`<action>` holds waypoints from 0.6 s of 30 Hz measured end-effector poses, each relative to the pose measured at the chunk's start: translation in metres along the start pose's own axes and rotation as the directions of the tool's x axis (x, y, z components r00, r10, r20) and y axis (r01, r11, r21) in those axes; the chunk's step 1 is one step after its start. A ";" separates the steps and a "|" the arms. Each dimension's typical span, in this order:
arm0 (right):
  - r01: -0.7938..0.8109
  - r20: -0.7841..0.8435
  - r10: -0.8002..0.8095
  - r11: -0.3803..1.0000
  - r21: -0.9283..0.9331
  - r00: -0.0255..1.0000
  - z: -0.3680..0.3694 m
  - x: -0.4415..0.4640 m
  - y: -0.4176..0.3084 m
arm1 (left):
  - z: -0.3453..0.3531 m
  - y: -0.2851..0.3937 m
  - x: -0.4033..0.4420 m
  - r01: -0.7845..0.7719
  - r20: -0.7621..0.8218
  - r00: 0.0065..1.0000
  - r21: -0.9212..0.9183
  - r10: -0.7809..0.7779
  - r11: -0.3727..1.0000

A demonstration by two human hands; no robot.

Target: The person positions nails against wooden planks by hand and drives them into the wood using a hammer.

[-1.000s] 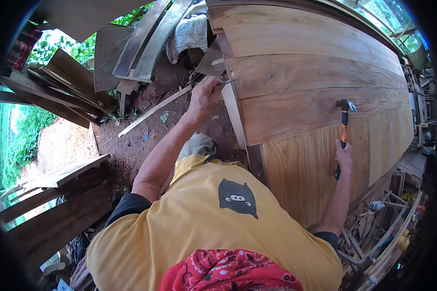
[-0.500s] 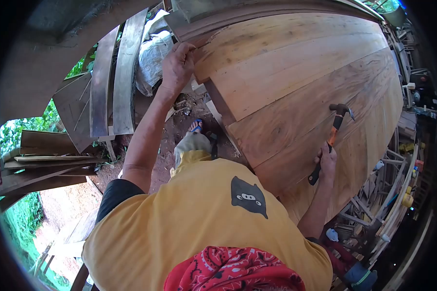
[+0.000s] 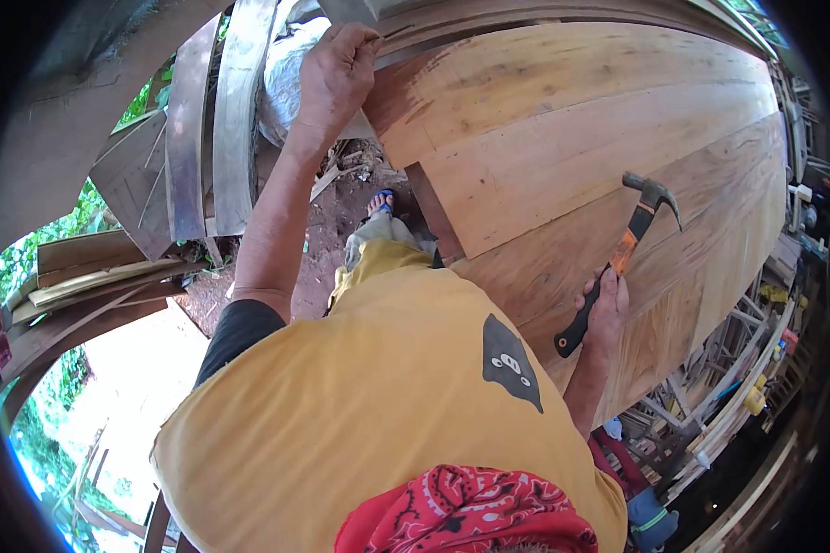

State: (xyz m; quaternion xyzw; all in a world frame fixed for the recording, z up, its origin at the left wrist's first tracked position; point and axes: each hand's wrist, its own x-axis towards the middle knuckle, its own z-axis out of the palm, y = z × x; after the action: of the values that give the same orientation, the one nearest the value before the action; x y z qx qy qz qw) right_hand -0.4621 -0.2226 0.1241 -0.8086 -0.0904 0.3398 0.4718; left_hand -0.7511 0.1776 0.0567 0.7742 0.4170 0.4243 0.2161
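Note:
My left hand (image 3: 338, 78) is closed in a pinch near the far left corner of the wooden panel (image 3: 544, 138). A thin dark nail-like piece (image 3: 397, 31) sticks out from its fingertips to the right. In my right hand (image 3: 607, 309) is a claw hammer (image 3: 623, 251) with an orange and black handle, held above the panel's lighter boards. The hammer's head points away from me, its claw curving to the right. The panel is made of several joined boards of different tones, with a stepped left edge.
Long planks (image 3: 242, 120) lean at the upper left beside a whitish sack (image 3: 282, 83). More boards (image 3: 92, 276) are stacked at the left. Wood scraps (image 3: 724, 396) lie at the right. Part of a person's clothed leg (image 3: 622, 461) shows at the lower right.
My left hand has moved forward along the panel's left side, still pinching the thin piece. My right hand has carried the hammer toward the left across the panel. The view has shifted.

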 end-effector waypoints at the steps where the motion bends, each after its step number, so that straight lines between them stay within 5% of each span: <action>1: 0.006 0.039 -0.005 1.000 -0.027 0.999 0.011 0.002 -0.012 | -0.001 -0.002 -0.004 -0.024 -0.022 0.999 -0.001 0.024 1.000; 7: 0.121 0.274 -0.078 0.982 -0.143 0.959 0.062 0.009 -0.044 | -0.007 0.005 -0.039 0.038 0.014 0.999 0.023 -0.038 0.999; 10: 0.179 0.383 -0.100 0.968 -0.175 0.918 0.079 0.004 -0.055 | -0.006 0.016 -0.053 -0.127 0.045 0.992 0.168 0.121 0.978; 18: 0.255 0.499 -0.117 0.942 -0.218 0.859 0.101 -0.008 -0.052 | 0.017 0.041 -0.075 -0.246 0.183 0.960 0.207 0.210 0.947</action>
State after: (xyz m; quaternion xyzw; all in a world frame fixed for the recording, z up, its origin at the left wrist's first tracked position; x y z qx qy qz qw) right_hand -0.5230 -0.1278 0.1383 -0.7442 -0.3290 0.4657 0.3480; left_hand -0.7400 0.0927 0.0400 0.8682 0.3518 0.3330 0.1078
